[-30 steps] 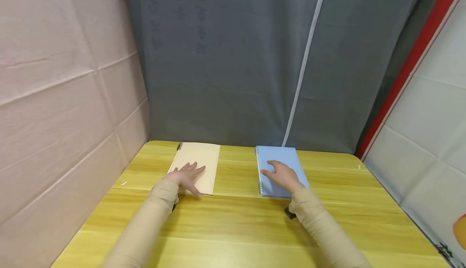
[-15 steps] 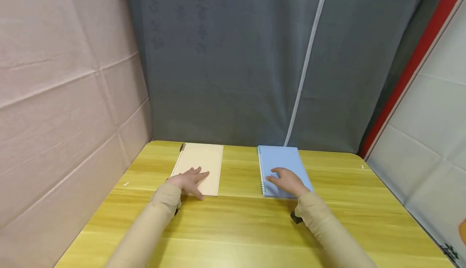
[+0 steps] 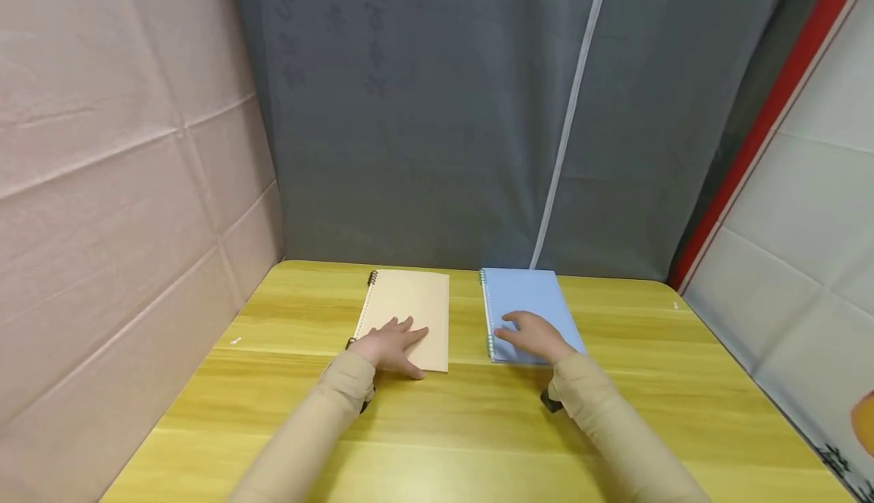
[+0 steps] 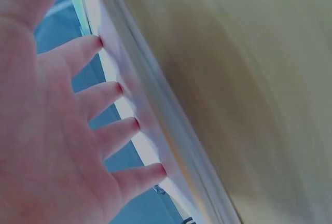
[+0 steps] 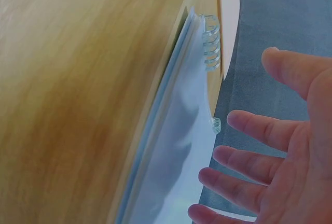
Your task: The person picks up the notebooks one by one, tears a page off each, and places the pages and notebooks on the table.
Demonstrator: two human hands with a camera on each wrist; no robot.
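Slid rightward, beige notebook (image 3: 410, 316) nears blue notebook (image 3: 526, 312) (unlabelled covers), flat hands pressing each.

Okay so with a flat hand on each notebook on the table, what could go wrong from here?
The left hand presses flat on the beige notebook, not gripping, so it may slip off the cover. The beige notebook lies close to the blue notebook; its edge could catch the blue spiral. The right hand sits near the near edge, so the blue notebook might pivot.

Closed beige spiral notebook (image 3: 410, 313) flat on table, closed blue spiral notebook (image 3: 526, 306) just beside it
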